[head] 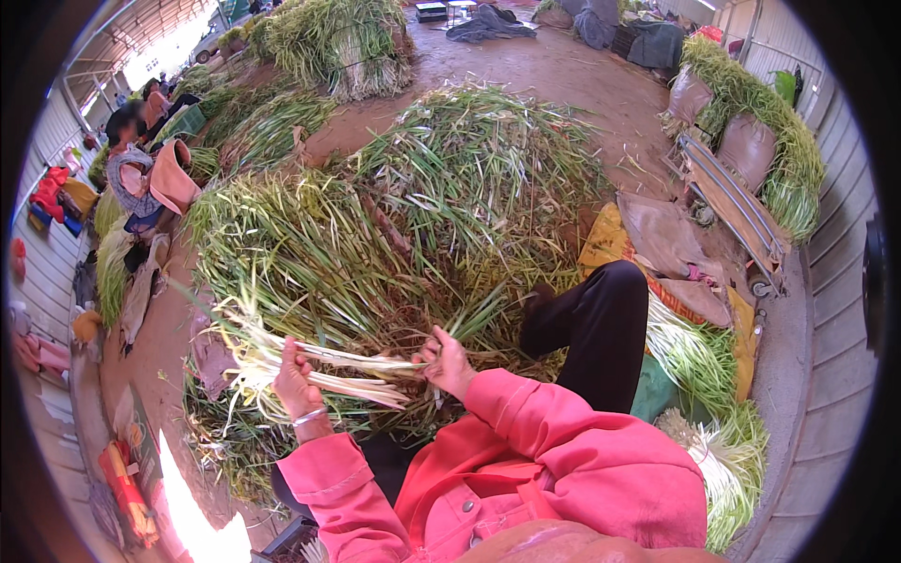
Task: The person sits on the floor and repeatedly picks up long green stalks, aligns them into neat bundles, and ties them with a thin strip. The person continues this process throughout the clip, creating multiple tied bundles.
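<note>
My left hand (299, 387), with a bangle at the wrist, grips a loose bunch of pale stalks (352, 386) that look like garlic chives or a similar leafy allium. Their leafy ends fan out to the left. My right hand (447, 364) pinches a few stalks near the right end of the bunch, and green leaves (482, 317) stick out beyond its fingers. Under and in front of both hands lies a broad heap of green leaves and stalks (310, 246), with brownish roots or dry bits near the middle.
Trimmed white-and-green bundles (690, 345) lie to my right, by yellow sacking (605, 236). A wheeled cart (732, 200) stands at the right wall. At left sits another person (134, 169). A tall tied stack of greens (359, 53) rises at the back.
</note>
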`<state>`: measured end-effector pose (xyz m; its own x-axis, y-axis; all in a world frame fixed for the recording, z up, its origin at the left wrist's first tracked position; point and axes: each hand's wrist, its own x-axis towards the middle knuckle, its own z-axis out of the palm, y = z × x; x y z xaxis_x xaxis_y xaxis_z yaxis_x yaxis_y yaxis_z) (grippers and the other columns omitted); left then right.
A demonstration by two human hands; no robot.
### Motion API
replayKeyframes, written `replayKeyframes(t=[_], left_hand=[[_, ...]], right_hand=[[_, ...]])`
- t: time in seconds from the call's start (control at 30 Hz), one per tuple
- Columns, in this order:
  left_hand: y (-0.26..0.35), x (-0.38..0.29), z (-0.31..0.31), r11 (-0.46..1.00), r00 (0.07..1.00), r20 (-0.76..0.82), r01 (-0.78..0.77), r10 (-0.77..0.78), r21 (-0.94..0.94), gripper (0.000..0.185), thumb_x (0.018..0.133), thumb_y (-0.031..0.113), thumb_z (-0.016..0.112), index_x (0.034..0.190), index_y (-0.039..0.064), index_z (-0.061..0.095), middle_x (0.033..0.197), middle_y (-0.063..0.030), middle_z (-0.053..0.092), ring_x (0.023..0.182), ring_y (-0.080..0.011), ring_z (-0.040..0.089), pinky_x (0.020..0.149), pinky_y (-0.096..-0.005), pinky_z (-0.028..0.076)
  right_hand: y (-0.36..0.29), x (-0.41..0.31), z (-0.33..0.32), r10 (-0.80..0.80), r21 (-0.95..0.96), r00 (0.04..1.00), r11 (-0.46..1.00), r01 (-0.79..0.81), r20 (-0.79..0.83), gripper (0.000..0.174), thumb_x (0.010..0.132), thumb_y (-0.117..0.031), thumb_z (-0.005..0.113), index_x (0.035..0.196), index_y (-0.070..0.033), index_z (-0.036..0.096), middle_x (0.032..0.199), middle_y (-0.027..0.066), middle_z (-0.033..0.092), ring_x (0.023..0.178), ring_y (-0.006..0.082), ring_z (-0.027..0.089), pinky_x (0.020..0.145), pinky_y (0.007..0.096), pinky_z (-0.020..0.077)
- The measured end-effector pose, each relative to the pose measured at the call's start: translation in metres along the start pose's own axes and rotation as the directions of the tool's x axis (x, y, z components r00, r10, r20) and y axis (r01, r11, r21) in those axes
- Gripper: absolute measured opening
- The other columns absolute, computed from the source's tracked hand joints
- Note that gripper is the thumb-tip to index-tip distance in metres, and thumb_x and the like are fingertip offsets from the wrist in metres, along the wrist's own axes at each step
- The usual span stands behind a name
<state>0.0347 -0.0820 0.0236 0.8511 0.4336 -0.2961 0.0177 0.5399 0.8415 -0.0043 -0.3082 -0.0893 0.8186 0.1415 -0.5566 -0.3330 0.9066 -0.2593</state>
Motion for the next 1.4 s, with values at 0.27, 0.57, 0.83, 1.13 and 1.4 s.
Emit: replayKeyframes(t=[0.27, 0.57, 0.83, 1.13, 1.4], left_hand=[[0.054, 0.005, -0.023, 0.989, 0.997, 0.009, -0.081, 0.082, -0.125, 0.014, 0.08, 0.014, 0.069, 0.084, 0.003, 0.061, 0.065, 0.0009, 0.054, 0.048, -0.0016, 0.04, 0.038, -0.0131, 0.031], [0.0, -0.022, 0.011, 0.977, 0.968, 0.151, 0.182, -0.199, 0.114, 0.017, 0.079, 0.009, 0.069, 0.091, -0.002, 0.064, 0.072, -0.0015, 0.059, 0.052, -0.0042, 0.045, 0.043, -0.0163, 0.031], [-0.028, -0.04, 0.018, 0.937, 0.879, 0.325, 0.313, -0.348, 0.157, 0.016, 0.08, 0.014, 0.069, 0.082, -0.001, 0.065, 0.062, 0.0, 0.056, 0.051, -0.007, 0.049, 0.045, -0.0198, 0.037], [-0.014, -0.04, 0.024, 0.939, 0.903, 0.276, 0.285, -0.331, 0.192, 0.019, 0.08, 0.016, 0.069, 0.089, 0.001, 0.064, 0.076, -0.0009, 0.061, 0.053, -0.0037, 0.047, 0.041, -0.0149, 0.032], [-0.051, -0.045, 0.017, 0.888, 0.925, 0.229, 0.187, -0.303, 0.419, 0.019, 0.075, 0.018, 0.072, 0.07, 0.001, 0.067, 0.063, -0.0051, 0.064, 0.045, -0.0058, 0.051, 0.039, -0.0182, 0.037]], right_hand=[[-0.073, 0.018, -0.111, -0.297, -0.537, 0.725, 0.836, -0.117, -0.621, 0.046, 0.085, -0.04, 0.047, 0.096, 0.003, 0.054, 0.096, 0.022, 0.058, 0.086, 0.0291, 0.059, 0.08, 0.0467, 0.0418], [-0.066, -0.017, 0.063, 0.068, -0.857, 0.888, 0.305, 0.416, 0.455, 0.03, 0.081, -0.029, 0.064, 0.097, -0.004, 0.059, 0.081, 0.0022, 0.059, 0.065, 0.0125, 0.056, 0.055, 0.0251, 0.0431], [-0.02, -0.048, 0.12, 0.334, -0.912, 0.859, 0.27, 0.308, 0.389, 0.023, 0.085, -0.021, 0.062, 0.1, -0.003, 0.065, 0.074, -0.0045, 0.056, 0.061, 0.0032, 0.046, 0.052, 0.0187, 0.0352], [-0.02, -0.046, 0.098, 0.134, -0.811, 0.831, 0.349, 0.47, 0.539, 0.019, 0.083, -0.02, 0.064, 0.083, -0.001, 0.064, 0.067, -0.0026, 0.057, 0.061, 0.0033, 0.047, 0.054, 0.0213, 0.0365], [-0.01, -0.04, 0.09, -0.295, -0.688, 0.743, 0.284, 0.668, 0.6, 0.015, 0.085, -0.011, 0.06, 0.093, 0.001, 0.065, 0.068, -0.0021, 0.058, 0.06, 0.0024, 0.048, 0.053, 0.0195, 0.0373]])
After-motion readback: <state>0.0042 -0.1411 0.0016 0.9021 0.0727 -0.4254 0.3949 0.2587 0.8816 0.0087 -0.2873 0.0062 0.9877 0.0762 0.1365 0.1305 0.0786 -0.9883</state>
